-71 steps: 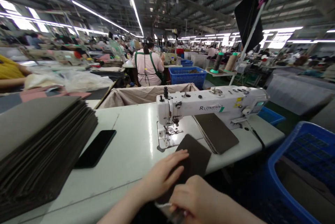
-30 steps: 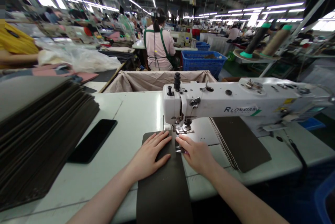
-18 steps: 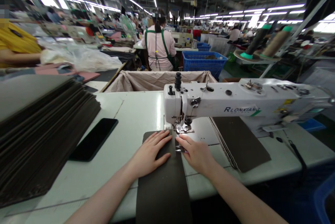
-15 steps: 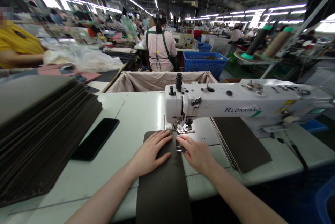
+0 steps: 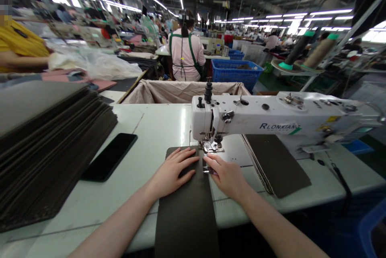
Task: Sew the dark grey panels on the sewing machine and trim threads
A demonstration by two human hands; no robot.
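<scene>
Tabletop [image 5: 157, 129]: left hand [image 5: 172, 172] spread on 1 panel [image 5: 187, 221], right hand [image 5: 228, 175] gripping 1 metal tool [image 5: 206, 170]

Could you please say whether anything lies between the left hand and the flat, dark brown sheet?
Nothing visible: the left hand rests directly on the dark brown sheet. The pointed silver metal tool sits by the sheet's right edge, not between.

In front of the sewing machine [image 5: 241, 115], the dark panel [image 5: 187, 217] is partly covered by the left hand [image 5: 173, 171] and cropped below; the right hand [image 5: 227, 173] hides all but the tip of a metal tool [image 5: 206, 170]. Left of the machine, the panel stack [image 5: 60, 153] is cropped; nearer right, the blue basket [image 5: 364, 226] likewise. Fine print [image 5: 276, 130] on the machine is illegible.
</scene>
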